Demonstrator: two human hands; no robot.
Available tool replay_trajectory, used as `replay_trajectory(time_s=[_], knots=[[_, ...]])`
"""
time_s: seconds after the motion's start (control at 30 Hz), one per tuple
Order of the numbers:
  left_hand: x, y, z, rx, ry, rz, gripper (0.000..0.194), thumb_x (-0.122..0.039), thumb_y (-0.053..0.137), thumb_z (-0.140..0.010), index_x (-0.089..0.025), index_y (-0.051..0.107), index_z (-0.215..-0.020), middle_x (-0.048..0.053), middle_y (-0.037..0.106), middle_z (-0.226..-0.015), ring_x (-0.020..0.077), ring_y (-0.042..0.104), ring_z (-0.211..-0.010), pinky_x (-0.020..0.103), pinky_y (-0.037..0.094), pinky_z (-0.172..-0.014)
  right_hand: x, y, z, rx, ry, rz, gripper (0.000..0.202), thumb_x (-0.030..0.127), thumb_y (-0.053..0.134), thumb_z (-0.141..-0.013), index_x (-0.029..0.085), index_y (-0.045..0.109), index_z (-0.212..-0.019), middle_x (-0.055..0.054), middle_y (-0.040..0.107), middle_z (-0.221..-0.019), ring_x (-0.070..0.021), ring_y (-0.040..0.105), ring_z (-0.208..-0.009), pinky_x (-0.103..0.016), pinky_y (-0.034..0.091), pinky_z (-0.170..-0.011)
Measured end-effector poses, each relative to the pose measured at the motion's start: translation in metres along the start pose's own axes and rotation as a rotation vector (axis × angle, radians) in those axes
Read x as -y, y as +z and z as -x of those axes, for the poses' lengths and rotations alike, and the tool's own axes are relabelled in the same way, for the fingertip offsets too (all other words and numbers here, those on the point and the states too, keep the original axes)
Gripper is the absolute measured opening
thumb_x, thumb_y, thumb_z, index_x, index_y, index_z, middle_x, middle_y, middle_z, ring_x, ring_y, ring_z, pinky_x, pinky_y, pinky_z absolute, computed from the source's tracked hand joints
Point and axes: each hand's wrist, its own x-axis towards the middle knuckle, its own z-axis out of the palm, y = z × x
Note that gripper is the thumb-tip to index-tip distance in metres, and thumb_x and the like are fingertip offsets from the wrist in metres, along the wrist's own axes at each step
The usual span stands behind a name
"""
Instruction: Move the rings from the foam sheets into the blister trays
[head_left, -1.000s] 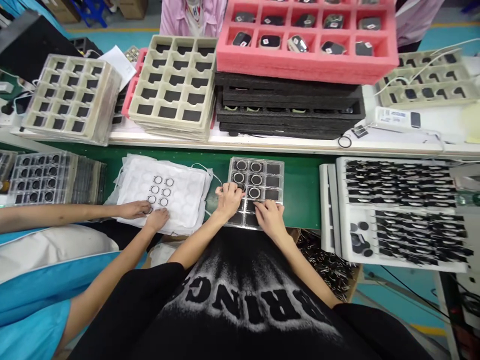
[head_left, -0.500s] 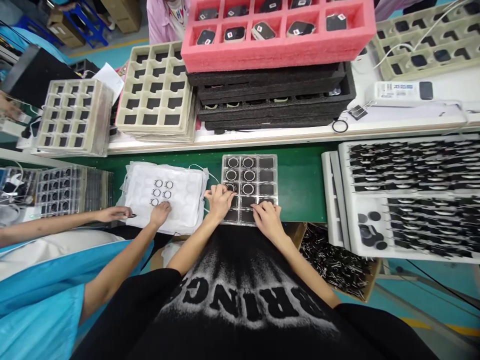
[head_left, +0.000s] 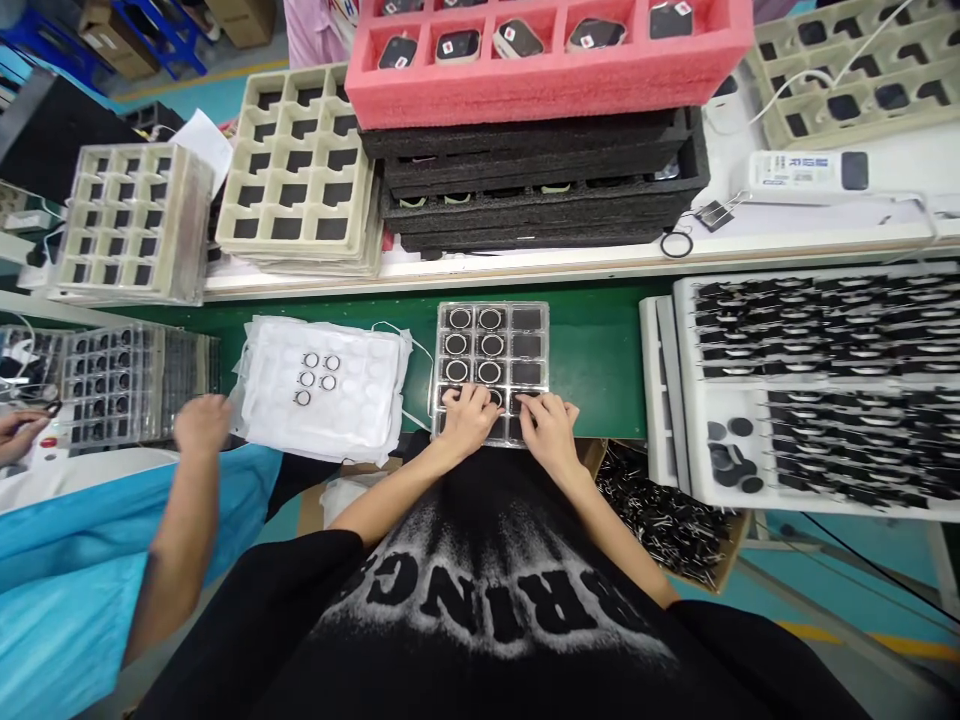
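Observation:
A clear compartment tray (head_left: 546, 345) with black-lined cells lies before me. Round silver-rimmed parts (head_left: 490, 345) fill the left and middle cells of its upper three rows. My left hand (head_left: 470, 418) is over the fourth row, fingers bent and closed at another silver-rimmed part (head_left: 496, 397) in the middle column. Its fingers cover most of the left cell there. At the tray's lower right, my right hand (head_left: 551, 428) has curled fingers, the index fingertip at a right-column cell. Whatever lies beneath that hand is hidden.
Left of me, a white tray (head_left: 360, 400) carries several rings, beside a co-worker's blurred hand (head_left: 202, 424). A white foam tray (head_left: 701, 400) of black parts stands right. Pink foam (head_left: 547, 85) and beige trays (head_left: 289, 185) line the shelf. A box of black pieces (head_left: 660, 520) sits below.
My left hand has moved from the third row down to the fourth. My right hand has shifted slightly right. The co-worker's hands have drawn left, and one ring is gone from the white tray.

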Motion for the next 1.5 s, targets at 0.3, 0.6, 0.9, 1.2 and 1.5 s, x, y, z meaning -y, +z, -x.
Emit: replay_trajectory(time_s=[0.3,0.6,0.9,1.2,1.5], knots=[[0.042,-0.017,0.035,-0.05,-0.252,-0.012,0.037,-0.048,0.053,-0.103,-0.026,0.079,-0.089,0.009,0.062,-0.099,0.0255,0.051,-0.103,0.045,0.025,-0.093,0.015,0.005,-0.007,0.186,-0.215,0.141,0.034,0.028,0.046,-0.104,0.027,0.072,-0.126,-0.008,0.06,-0.096,-0.024,0.05,-0.094,-0.041,0.029,-0.089],[0.061,-0.011,0.058,0.052,-0.201,0.029,0.033,-0.041,0.047,-0.107,-0.036,0.075,-0.122,0.012,0.059,-0.124,0.027,0.048,-0.114,0.044,0.029,-0.093,0.017,0.017,-0.002,0.225,-0.318,0.25,0.033,0.031,0.042,-0.107,0.021,0.072,-0.117,-0.01,0.064,-0.097,-0.025,0.05,-0.094,-0.042,0.03,-0.088],[0.08,0.003,0.079,-0.13,-0.202,0.095,0.032,-0.036,0.052,-0.105,-0.029,0.071,-0.13,0.01,0.06,-0.12,0.0237,0.052,-0.108,0.039,0.035,-0.092,0.018,0.023,0.004,0.155,-0.376,0.314,0.031,0.03,0.046,-0.105,0.019,0.07,-0.12,-0.009,0.063,-0.094,-0.024,0.053,-0.093,-0.041,0.031,-0.087],[0.266,-0.004,0.165,-0.07,-1.073,0.033,0.041,-0.026,0.041,-0.105,-0.017,0.061,-0.14,0.017,0.062,-0.125,0.0305,0.058,-0.117,0.04,0.041,-0.096,0.109,0.064,-0.026,0.237,-0.565,0.2,0.029,0.026,0.046,-0.105,0.02,0.068,-0.123,-0.007,0.062,-0.093,-0.023,0.053,-0.093,-0.04,0.031,-0.088],[0.372,0.001,0.212,0.113,-1.125,0.008,0.031,-0.034,0.05,-0.103,-0.019,0.068,-0.124,0.017,0.057,-0.125,0.03,0.059,-0.11,0.036,0.042,-0.088,0.272,0.254,-0.091,0.797,-0.643,0.25,0.041,0.021,0.046,-0.1,0.019,0.062,-0.138,-0.017,0.061,-0.121,-0.0304,0.051,-0.113,-0.042,0.034,-0.092]])
